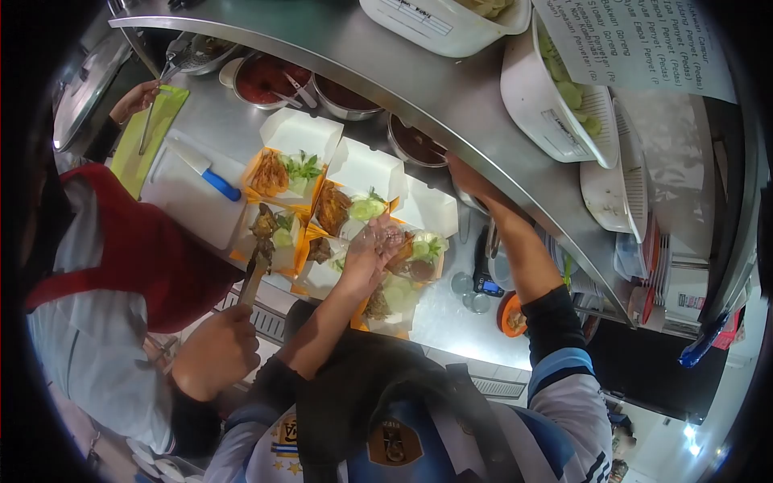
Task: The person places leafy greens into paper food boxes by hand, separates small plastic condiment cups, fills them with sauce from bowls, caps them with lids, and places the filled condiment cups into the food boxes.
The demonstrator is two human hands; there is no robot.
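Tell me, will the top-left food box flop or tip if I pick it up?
The box looks like thin folded card, so it may bend if squeezed. Its lid stands open and would probably flap. The fried food sits on one side, leafy greens on the other, so the fried side might dip.

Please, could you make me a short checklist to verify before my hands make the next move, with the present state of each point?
1. Left hand has the clear plastic item over the boxes: ok.
2. Right hand grips a utensil at the dark sauce pot: cannot tell, the shelf edge hides it.
3. Lids of the back boxes are raised: ok.
4. Knife lies away from both your hands: ok.
5. Boxes free of the co-worker: not ok, their hand holds a tool at the left front box.
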